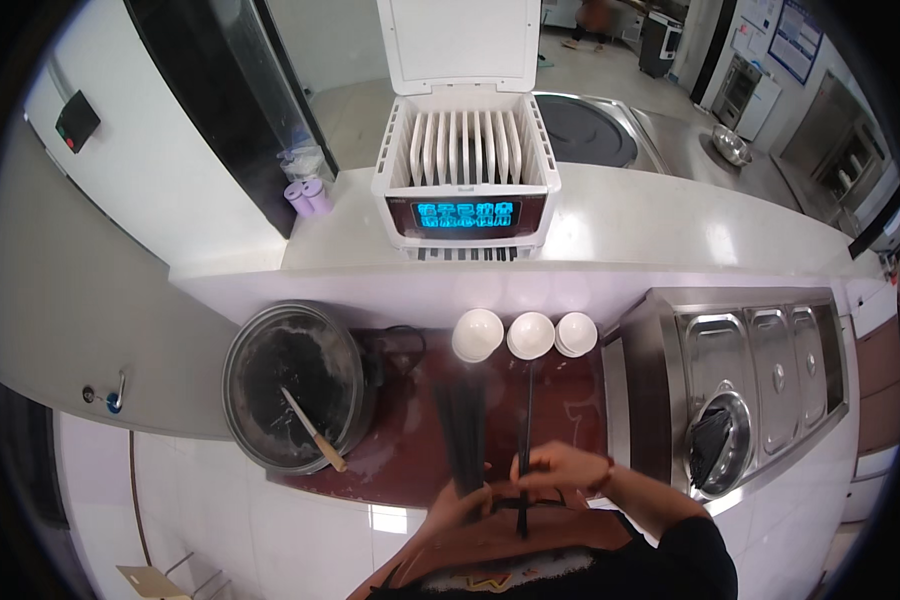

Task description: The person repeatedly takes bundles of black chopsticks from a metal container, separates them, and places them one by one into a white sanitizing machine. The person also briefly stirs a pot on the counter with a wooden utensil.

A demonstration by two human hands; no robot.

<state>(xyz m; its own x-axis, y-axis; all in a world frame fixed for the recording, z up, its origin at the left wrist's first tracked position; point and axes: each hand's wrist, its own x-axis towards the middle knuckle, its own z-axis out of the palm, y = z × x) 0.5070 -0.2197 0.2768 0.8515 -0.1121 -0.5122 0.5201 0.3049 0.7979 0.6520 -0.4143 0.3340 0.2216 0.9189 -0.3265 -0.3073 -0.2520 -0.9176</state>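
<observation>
My left hand [461,502] is closed round the lower end of a bundle of black chopsticks [461,427], which stands upright and is a little blurred. Just right of it, my right hand [562,469] pinches a few black chopsticks [527,435] between thumb and fingers; their exact number cannot be told. Both hands are close to my body, at the near edge of a dark red tabletop [570,405]. Beyond them stand three stacks of white bowls [531,335]. A white chopstick dispenser [465,180] with its lid up and a lit display sits on the ledge behind.
At left stands a large round pot [292,386] with a wooden-handled utensil [315,431] lying on it. At right, a steel food warmer [757,375] bears a metal bowl [735,450] with more black chopsticks [709,442] in it. Far back, a person [596,22] is partly visible.
</observation>
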